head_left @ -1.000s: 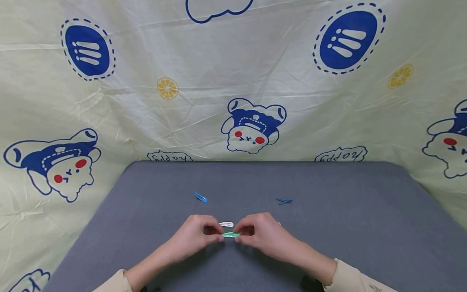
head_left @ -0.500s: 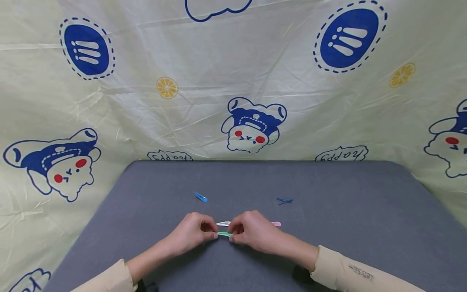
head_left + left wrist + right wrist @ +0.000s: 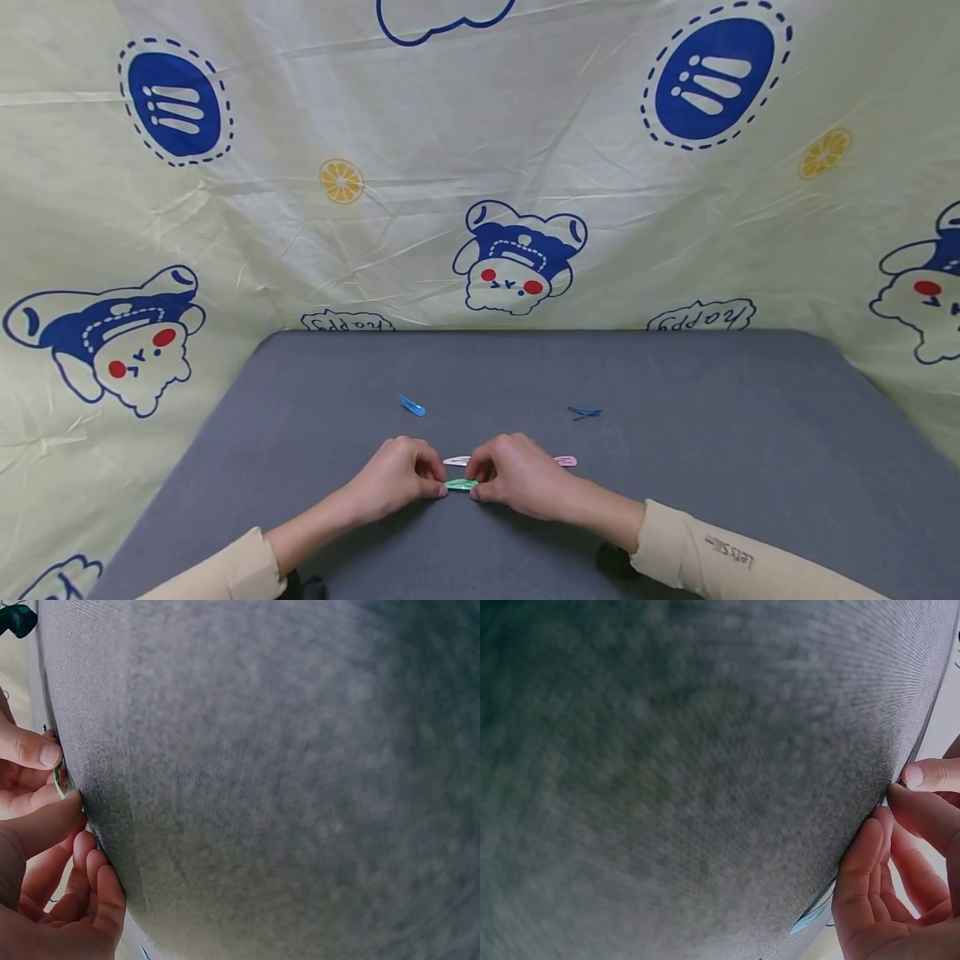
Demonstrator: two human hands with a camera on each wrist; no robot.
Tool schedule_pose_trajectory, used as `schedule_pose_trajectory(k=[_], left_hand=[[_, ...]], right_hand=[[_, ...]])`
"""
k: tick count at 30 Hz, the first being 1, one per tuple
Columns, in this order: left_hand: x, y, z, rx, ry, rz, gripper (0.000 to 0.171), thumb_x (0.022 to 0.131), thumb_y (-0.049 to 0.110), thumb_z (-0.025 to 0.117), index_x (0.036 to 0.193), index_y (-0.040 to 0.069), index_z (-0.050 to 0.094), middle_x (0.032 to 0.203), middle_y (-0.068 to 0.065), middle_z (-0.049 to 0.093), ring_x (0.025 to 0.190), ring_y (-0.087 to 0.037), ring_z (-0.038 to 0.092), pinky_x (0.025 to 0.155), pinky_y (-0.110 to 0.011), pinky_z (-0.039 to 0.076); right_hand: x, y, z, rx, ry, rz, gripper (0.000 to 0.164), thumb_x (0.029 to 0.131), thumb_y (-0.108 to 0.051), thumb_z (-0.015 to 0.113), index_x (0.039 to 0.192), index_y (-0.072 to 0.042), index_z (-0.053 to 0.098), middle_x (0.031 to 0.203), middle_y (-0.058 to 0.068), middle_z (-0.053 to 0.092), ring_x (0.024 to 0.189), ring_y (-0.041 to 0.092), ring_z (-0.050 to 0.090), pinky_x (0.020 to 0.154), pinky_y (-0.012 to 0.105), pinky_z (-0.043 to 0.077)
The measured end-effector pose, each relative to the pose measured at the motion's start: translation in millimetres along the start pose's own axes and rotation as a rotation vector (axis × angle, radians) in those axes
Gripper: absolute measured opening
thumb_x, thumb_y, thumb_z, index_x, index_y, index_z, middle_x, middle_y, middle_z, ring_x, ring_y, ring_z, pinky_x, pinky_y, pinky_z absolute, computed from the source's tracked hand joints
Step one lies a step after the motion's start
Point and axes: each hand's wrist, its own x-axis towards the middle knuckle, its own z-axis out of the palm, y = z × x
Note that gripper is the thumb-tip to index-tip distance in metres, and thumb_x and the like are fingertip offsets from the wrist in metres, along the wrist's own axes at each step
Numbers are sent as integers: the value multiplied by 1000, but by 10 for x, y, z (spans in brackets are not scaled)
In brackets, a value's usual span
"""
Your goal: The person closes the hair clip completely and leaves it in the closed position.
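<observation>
In the head view, a green snap hair clip (image 3: 461,484) lies lengthwise between both hands, low over the grey table. My left hand (image 3: 397,477) pinches its left end between thumb and fingers. At the other end, my right hand (image 3: 521,477) holds it the same way. Just behind the green clip lies a white snap hair clip (image 3: 454,461), its right part hidden by the right hand. A pink hair clip (image 3: 567,461) shows partly beyond that hand. The left wrist view catches only a green edge of the held clip (image 3: 57,778) between the fingertips.
Farther back on the grey table (image 3: 712,417) lie a bright blue snap clip (image 3: 412,406) at left and a dark blue hair clip (image 3: 584,412) with its legs spread at right. A printed cloth (image 3: 405,250) hangs behind the table's far edge.
Both hands have shifted slightly left with the green clip. The right hand now covers part of the white clip, and the pink clip has come into sight behind it.
</observation>
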Motion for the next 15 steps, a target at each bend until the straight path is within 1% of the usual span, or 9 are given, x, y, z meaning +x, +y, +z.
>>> schedule_pose_trajectory(k=[6,11,15], left_hand=[[-2,1,0,8,-3,-12,14,74,3,82,73,11,72,66,11,58,58,-2,52,53,-22,43],[-17,0,-4,10,-8,-28,14,75,3,82,75,12,71,66,11,57,58,-3,52,53,-22,43],[-27,1,-3,5,-14,-25,14,75,3,82,75,12,71,66,11,58,59,-3,52,54,-22,43]], right_hand=[[9,10,11,-8,-6,2,10,81,-12,81,82,-18,73,71,-17,61,66,-1,56,61,22,46],[8,0,18,19,-20,8,10,81,-12,81,83,-17,73,71,-17,61,66,-1,56,61,22,46],[8,-1,19,32,-28,15,10,81,-11,81,83,-17,73,70,-16,61,65,0,56,61,22,46]])
